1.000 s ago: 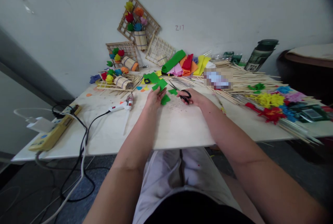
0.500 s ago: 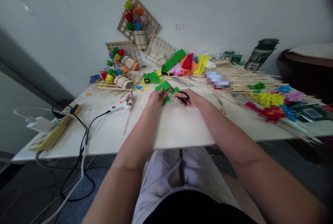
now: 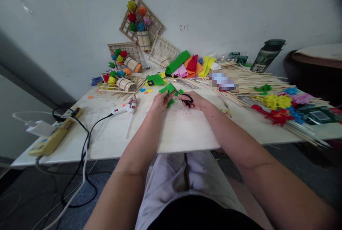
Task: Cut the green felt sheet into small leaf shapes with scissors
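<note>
Pinched in my left hand is a piece of green felt, held a little above the white table. My right hand grips black-handled scissors, whose blades point left and meet the right edge of the felt. Whether the blades are parted I cannot make out. Small green scraps lie under and beside my hands. Just beyond, a larger green sheet rests on yellow pieces, with a small black object on it.
A glue gun and a power strip with cables lie left. Behind stand stick frames with felt flowers, and folded felt. Wooden sticks, bright flower pieces and a dark bottle are on the right.
The scissors and my right hand have shifted very slightly left. My left hand keeps its hold on the green felt, nearly still.
</note>
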### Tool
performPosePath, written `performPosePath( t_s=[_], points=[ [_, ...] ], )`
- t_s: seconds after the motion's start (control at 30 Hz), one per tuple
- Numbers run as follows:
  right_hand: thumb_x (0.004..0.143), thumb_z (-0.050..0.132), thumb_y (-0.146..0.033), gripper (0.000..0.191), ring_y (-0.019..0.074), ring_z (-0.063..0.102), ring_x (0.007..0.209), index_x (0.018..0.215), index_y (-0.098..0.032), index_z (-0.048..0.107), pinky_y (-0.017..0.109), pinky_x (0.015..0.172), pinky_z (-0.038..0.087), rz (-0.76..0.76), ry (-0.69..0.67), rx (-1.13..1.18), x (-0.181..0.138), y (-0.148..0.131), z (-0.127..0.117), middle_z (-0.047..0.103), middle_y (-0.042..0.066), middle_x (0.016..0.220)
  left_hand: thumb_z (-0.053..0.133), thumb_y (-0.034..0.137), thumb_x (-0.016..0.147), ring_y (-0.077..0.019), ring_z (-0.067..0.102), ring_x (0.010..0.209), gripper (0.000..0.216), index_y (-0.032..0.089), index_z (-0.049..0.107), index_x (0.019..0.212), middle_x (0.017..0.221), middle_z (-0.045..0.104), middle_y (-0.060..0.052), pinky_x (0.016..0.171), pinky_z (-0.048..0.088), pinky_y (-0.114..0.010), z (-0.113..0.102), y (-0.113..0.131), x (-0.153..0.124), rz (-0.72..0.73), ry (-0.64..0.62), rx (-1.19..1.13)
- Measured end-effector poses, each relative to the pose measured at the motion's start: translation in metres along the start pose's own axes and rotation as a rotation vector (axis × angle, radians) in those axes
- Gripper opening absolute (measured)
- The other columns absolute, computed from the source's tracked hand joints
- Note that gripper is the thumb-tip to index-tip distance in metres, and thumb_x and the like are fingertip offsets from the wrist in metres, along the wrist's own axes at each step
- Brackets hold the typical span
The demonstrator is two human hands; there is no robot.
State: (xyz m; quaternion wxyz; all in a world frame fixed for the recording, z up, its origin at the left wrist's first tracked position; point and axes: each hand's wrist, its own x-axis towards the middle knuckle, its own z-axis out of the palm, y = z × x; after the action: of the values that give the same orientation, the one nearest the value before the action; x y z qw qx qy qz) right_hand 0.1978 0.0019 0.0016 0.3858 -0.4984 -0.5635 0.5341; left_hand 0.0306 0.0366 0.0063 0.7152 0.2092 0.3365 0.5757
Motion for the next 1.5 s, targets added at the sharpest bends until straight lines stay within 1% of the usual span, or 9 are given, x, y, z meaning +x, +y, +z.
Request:
performPosePath(
  t_s=[0.07, 0.23, 0.37, 0.5, 0.67, 0.9, 1.1, 1.3, 1.5],
  points=[
    [0.083, 0.068, -0.044, 0.033, 0.0043, 0.045, 0.034, 0.083, -0.012, 0.061, 0.016, 0.03, 0.022, 0.005, 0.0, 0.004, 0.0, 0.0, 0.0, 0.057, -0.003, 0.051, 0.054, 0.0, 0.086, -0.0204, 0.072, 0.092, 0.025, 0.014, 0.056, 0.106, 0.099, 0.071, -0.008, 0.074, 0.061, -0.026, 0.0, 0.0, 0.0, 0.0, -0.006, -0.006],
    [0.085, 0.067, -0.04, 0.028, 0.003, 0.042, 0.033, 0.083, -0.012, 0.062, 0.015, 0.03, 0.022, 0.021, 0.005, 0.036, -0.001, -0.001, 0.002, 0.053, -0.004, 0.05, 0.055, 0.0, 0.086, -0.0207, 0.072, 0.096, 0.031, 0.015, 0.054, 0.113, 0.103, 0.072, -0.009, 0.076, 0.061, -0.027, -0.001, -0.001, 0.001, -0.011, 0.0, -0.012],
    [0.086, 0.066, -0.035, 0.024, 0.0025, 0.04, 0.033, 0.082, -0.012, 0.061, 0.014, 0.031, 0.022, 0.037, 0.023, 0.069, -0.003, -0.005, 0.004, 0.051, -0.005, 0.049, 0.055, 0.0, 0.086, -0.0209, 0.072, 0.094, 0.024, 0.013, 0.057, 0.107, 0.101, 0.072, -0.01, 0.076, 0.061, -0.026, 0.0, -0.001, 0.001, -0.003, -0.002, -0.007],
    [0.087, 0.064, -0.031, 0.021, 0.0023, 0.038, 0.034, 0.081, -0.011, 0.062, 0.014, 0.033, 0.022, 0.04, 0.041, 0.098, -0.008, -0.01, 0.007, 0.049, -0.005, 0.048, 0.056, 0.001, 0.085, -0.02, 0.072, 0.093, 0.027, 0.014, 0.058, 0.109, 0.102, 0.073, -0.009, 0.077, 0.06, -0.025, 0.0, -0.001, 0.001, -0.015, -0.004, -0.02],
    [0.083, 0.069, -0.032, 0.024, 0.0026, 0.036, 0.034, 0.075, -0.012, 0.06, 0.015, 0.033, 0.022, 0.03, 0.062, 0.107, -0.009, -0.013, 0.008, 0.047, -0.006, 0.046, 0.054, 0.001, 0.086, -0.0191, 0.073, 0.088, 0.022, 0.012, 0.059, 0.105, 0.094, 0.073, -0.009, 0.075, 0.061, -0.024, -0.001, 0.0, 0.001, -0.01, -0.014, 0.0],
    [0.079, 0.07, -0.025, 0.019, 0.0034, 0.035, 0.034, 0.07, -0.012, 0.061, 0.017, 0.032, 0.022, -0.039, 0.079, 0.12, 0.002, -0.002, 0.007, 0.047, -0.005, 0.045, 0.055, 0.001, 0.086, -0.0184, 0.074, 0.083, 0.021, 0.012, 0.059, 0.104, 0.089, 0.073, -0.009, 0.072, 0.061, -0.023, -0.002, 0.0, 0.003, -0.012, -0.022, -0.012],
    [0.077, 0.071, -0.022, 0.025, 0.0031, 0.032, 0.033, 0.06, -0.013, 0.057, 0.017, 0.032, 0.021, -0.045, 0.152, 0.042, 0.003, -0.005, 0.01, 0.045, -0.005, 0.041, 0.053, 0.0, 0.087, -0.018, 0.074, 0.079, 0.028, 0.013, 0.054, 0.112, 0.086, 0.071, -0.006, 0.072, 0.061, -0.025, -0.002, 0.001, 0.003, -0.017, 0.013, -0.006],
    [0.077, 0.071, -0.022, 0.023, 0.0033, 0.033, 0.034, 0.061, -0.013, 0.057, 0.017, 0.032, 0.022, -0.027, 0.205, 0.026, 0.0, -0.009, 0.014, 0.045, -0.005, 0.041, 0.053, 0.001, 0.088, -0.0138, 0.072, 0.069, 0.015, 0.014, 0.054, 0.096, 0.072, 0.065, -0.002, 0.067, 0.059, -0.02, -0.001, 0.002, 0.0, 0.038, 0.05, 0.057],
    [0.08, 0.069, -0.019, 0.021, 0.0025, 0.032, 0.033, 0.064, -0.013, 0.058, 0.016, 0.032, 0.023, 0.013, 0.189, 0.06, -0.004, -0.012, 0.015, 0.044, -0.006, 0.043, 0.054, 0.001, 0.086, -0.0146, 0.071, 0.07, 0.016, 0.015, 0.051, 0.079, 0.068, 0.061, -0.001, 0.067, 0.058, -0.021, -0.001, 0.002, -0.001, 0.076, 0.051, 0.085]
  ],
)
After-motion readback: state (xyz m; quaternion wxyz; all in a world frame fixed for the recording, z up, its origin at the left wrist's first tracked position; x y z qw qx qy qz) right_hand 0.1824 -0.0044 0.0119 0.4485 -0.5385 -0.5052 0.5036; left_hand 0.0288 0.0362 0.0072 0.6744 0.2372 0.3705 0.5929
